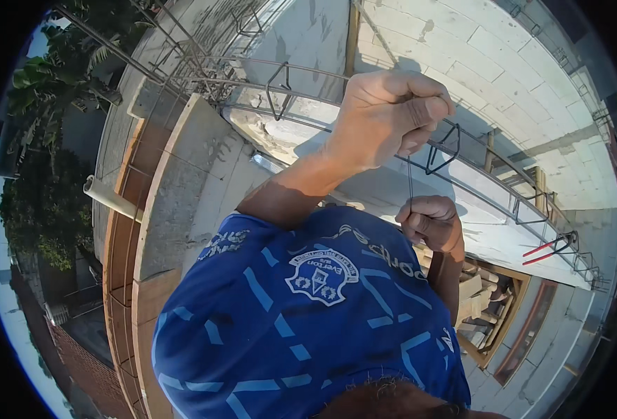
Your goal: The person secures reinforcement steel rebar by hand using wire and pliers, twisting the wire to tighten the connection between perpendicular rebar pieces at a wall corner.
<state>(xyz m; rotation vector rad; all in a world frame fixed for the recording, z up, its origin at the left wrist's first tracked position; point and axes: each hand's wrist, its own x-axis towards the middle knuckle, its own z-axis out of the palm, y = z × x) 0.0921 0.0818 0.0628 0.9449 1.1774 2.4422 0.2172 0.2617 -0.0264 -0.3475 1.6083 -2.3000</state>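
Both my hands are up in front of my chest, close to a long rebar cage with square stirrups. My left hand is closed in a pinch above and in front of the rods, covering part of them. Below it, my right hand is also closed, its fingertips pressed together. Between the two hands runs a thin dark wire, stretched nearly straight up and down. The fingers hide both of its ends. One bent stirrup sits just right of my left hand.
Red-handled pincers rest by the cage at the right. Pale block walls stand beyond. To the left are curved wooden formwork, a white pipe and a drop toward trees. A timber-framed opening lies low at the right.
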